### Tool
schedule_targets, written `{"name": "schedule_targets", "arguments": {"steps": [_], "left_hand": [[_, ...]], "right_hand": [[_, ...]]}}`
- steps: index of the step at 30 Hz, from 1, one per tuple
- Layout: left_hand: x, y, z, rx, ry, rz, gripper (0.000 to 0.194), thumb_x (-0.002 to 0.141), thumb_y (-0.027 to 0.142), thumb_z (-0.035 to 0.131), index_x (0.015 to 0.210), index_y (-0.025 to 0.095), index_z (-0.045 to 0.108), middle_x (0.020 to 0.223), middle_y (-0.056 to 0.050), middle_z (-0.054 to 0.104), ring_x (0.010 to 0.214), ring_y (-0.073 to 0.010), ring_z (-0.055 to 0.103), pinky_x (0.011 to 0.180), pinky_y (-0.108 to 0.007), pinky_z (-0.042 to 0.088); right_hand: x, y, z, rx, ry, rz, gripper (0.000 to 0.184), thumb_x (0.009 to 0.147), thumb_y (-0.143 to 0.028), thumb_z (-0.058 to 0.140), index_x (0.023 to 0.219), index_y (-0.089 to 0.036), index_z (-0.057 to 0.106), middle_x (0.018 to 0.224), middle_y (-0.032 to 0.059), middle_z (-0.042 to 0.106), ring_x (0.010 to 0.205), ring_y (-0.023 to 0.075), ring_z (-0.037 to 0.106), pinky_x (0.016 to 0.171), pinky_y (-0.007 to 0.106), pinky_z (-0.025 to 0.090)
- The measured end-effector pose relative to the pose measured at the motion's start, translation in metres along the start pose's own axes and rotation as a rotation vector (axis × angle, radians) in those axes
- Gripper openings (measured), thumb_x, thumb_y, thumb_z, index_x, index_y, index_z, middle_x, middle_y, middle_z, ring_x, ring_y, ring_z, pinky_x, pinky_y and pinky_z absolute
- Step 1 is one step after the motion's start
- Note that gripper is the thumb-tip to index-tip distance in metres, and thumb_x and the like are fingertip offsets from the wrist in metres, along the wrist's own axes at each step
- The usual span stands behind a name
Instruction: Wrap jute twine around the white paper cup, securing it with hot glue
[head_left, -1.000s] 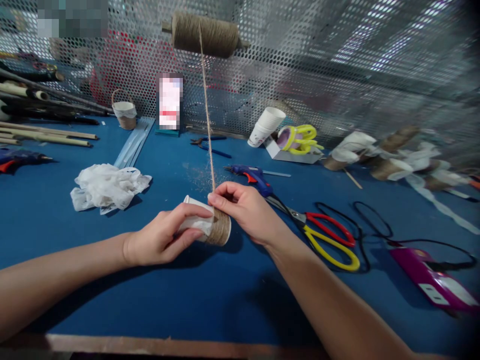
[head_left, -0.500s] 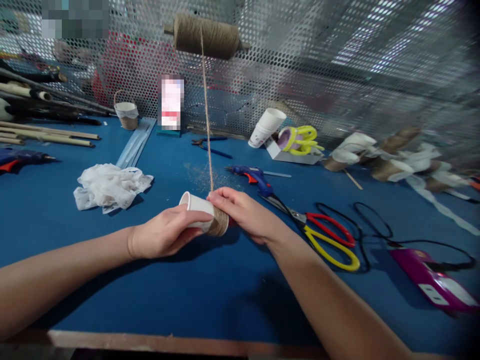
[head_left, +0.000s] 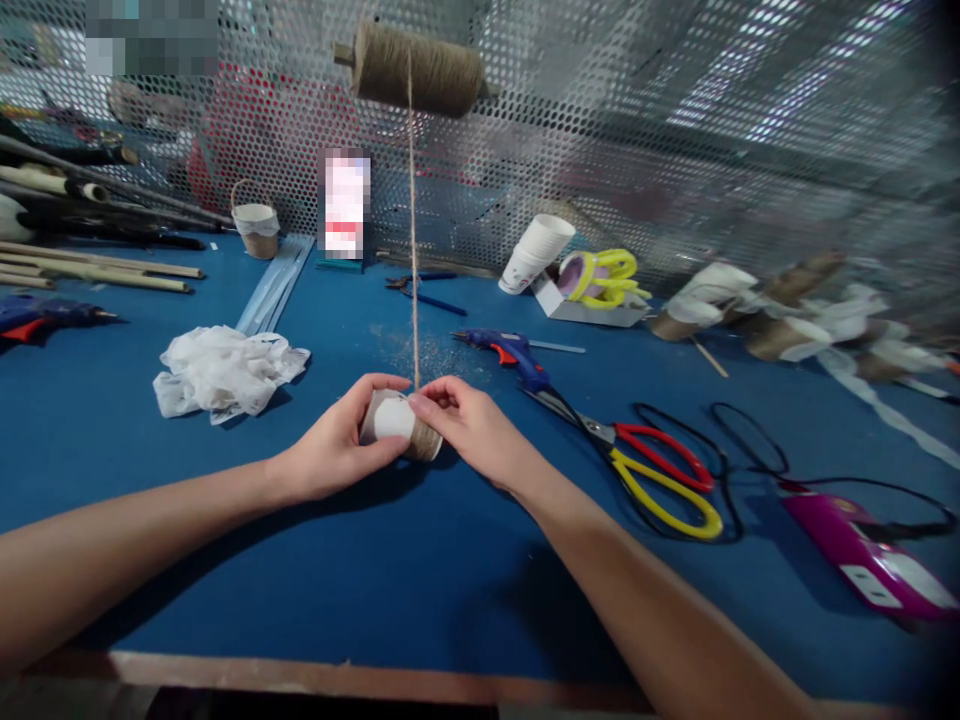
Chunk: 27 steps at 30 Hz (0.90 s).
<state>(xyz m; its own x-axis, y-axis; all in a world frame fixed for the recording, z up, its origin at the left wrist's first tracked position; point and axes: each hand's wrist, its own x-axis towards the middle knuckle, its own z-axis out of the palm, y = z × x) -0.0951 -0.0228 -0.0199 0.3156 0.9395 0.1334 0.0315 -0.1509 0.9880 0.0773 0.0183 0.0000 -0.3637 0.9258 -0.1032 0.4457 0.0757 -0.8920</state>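
Note:
A white paper cup (head_left: 390,420) lies on its side between my hands, its right end wrapped in brown twine. My left hand (head_left: 341,440) is closed around the cup's left part, with fingers above and thumb below. My right hand (head_left: 472,425) pinches the twine (head_left: 414,250) against the cup near the wrapped band. That strand runs taut up to a large twine spool (head_left: 418,70) on a rod at the mesh wall. Fingers of the right hand partly cover the wound part.
Right of my hands lie a blue glue gun (head_left: 510,352), red-and-yellow scissors (head_left: 660,470) and a purple power strip (head_left: 870,555). White lace (head_left: 229,370) is heaped at left. Behind stand stacked cups (head_left: 536,255), pliers (head_left: 427,290), a small basket (head_left: 257,235) and a phone (head_left: 343,205).
The cup has turned in my hands and shifted slightly left. My left fingers have moved from lying across it to spanning it, and the twine meets the cup slightly farther left.

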Motion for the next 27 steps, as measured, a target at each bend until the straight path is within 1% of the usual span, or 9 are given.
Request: {"name": "schedule_targets", "arguments": {"steps": [3, 7, 11, 14, 18, 21, 24, 25, 27], "left_hand": [[0.0, 0.002, 0.001, -0.014, 0.004, -0.04, 0.045, 0.075, 0.023, 0.061, 0.113, 0.015, 0.04, 0.085, -0.001, 0.05, 0.069, -0.0097, 0.048, 0.061, -0.021, 0.041], [0.001, 0.005, 0.002, -0.009, 0.013, -0.053, 0.044, 0.075, 0.023, 0.059, 0.113, 0.014, 0.04, 0.08, 0.001, 0.049, 0.066, -0.0097, 0.047, 0.06, -0.021, 0.04], [0.0, 0.005, 0.002, -0.021, -0.003, -0.036, 0.042, 0.076, 0.022, 0.057, 0.113, 0.014, 0.038, 0.078, 0.002, 0.047, 0.066, -0.0102, 0.046, 0.06, -0.022, 0.04], [0.0, 0.004, 0.003, -0.006, -0.018, -0.011, 0.04, 0.077, 0.022, 0.055, 0.113, 0.014, 0.039, 0.082, 0.0, 0.048, 0.07, -0.0113, 0.047, 0.063, -0.023, 0.041], [0.0, 0.002, 0.003, 0.033, 0.002, 0.015, 0.037, 0.078, 0.021, 0.053, 0.112, 0.013, 0.04, 0.084, -0.001, 0.048, 0.07, -0.011, 0.047, 0.062, -0.022, 0.041], [0.0, -0.001, 0.002, 0.075, 0.013, 0.02, 0.037, 0.079, 0.02, 0.052, 0.113, 0.013, 0.039, 0.086, -0.002, 0.049, 0.069, -0.0111, 0.047, 0.061, -0.021, 0.041], [-0.001, -0.004, 0.001, 0.148, 0.003, 0.043, 0.038, 0.08, 0.021, 0.052, 0.116, 0.014, 0.039, 0.094, -0.005, 0.053, 0.075, -0.0131, 0.051, 0.066, -0.024, 0.043], [-0.002, -0.005, 0.0, 0.177, -0.007, 0.05, 0.039, 0.081, 0.021, 0.051, 0.117, 0.015, 0.039, 0.097, -0.006, 0.054, 0.077, -0.014, 0.052, 0.068, -0.025, 0.044], [-0.004, -0.005, 0.0, 0.24, -0.024, 0.06, 0.04, 0.082, 0.021, 0.051, 0.119, 0.016, 0.038, 0.101, -0.007, 0.055, 0.081, -0.0154, 0.053, 0.069, -0.026, 0.044]], "right_hand": [[-0.001, -0.001, 0.001, -0.032, -0.031, -0.029, 0.023, 0.081, -0.039, 0.058, 0.087, -0.018, 0.052, 0.084, 0.0055, 0.062, 0.074, 0.0162, 0.06, 0.073, 0.035, 0.048], [-0.002, -0.005, 0.0, -0.023, -0.07, -0.034, 0.022, 0.082, -0.036, 0.057, 0.091, -0.018, 0.051, 0.087, 0.0058, 0.06, 0.076, 0.0157, 0.058, 0.075, 0.035, 0.046], [0.0, -0.004, -0.001, -0.004, -0.075, -0.024, 0.02, 0.081, -0.034, 0.057, 0.091, -0.018, 0.051, 0.084, 0.004, 0.059, 0.075, 0.0152, 0.057, 0.075, 0.035, 0.045], [0.001, -0.003, -0.003, 0.031, -0.08, -0.023, 0.02, 0.081, -0.035, 0.057, 0.089, -0.018, 0.052, 0.086, 0.0035, 0.059, 0.076, 0.0146, 0.057, 0.074, 0.033, 0.045], [0.003, -0.004, -0.005, 0.087, -0.077, -0.027, 0.02, 0.079, -0.035, 0.059, 0.088, -0.017, 0.055, 0.084, 0.0025, 0.06, 0.076, 0.0139, 0.057, 0.073, 0.031, 0.045], [0.006, -0.011, -0.009, 0.113, -0.048, -0.055, 0.019, 0.077, -0.031, 0.062, 0.088, -0.016, 0.058, 0.085, 0.003, 0.062, 0.077, 0.0133, 0.058, 0.073, 0.029, 0.045], [0.017, -0.025, -0.012, 0.104, 0.019, -0.126, 0.017, 0.078, -0.029, 0.063, 0.089, -0.015, 0.062, 0.081, 0.0024, 0.064, 0.067, 0.0104, 0.055, 0.064, 0.025, 0.045], [0.023, -0.031, -0.013, 0.105, 0.047, -0.147, 0.016, 0.079, -0.028, 0.063, 0.088, -0.015, 0.063, 0.078, 0.0019, 0.063, 0.061, 0.0088, 0.052, 0.057, 0.023, 0.043], [0.038, -0.045, -0.014, 0.143, 0.083, -0.173, 0.014, 0.082, -0.027, 0.06, 0.082, -0.013, 0.063, 0.071, 0.0012, 0.061, 0.048, 0.0056, 0.043, 0.044, 0.021, 0.036]]}}
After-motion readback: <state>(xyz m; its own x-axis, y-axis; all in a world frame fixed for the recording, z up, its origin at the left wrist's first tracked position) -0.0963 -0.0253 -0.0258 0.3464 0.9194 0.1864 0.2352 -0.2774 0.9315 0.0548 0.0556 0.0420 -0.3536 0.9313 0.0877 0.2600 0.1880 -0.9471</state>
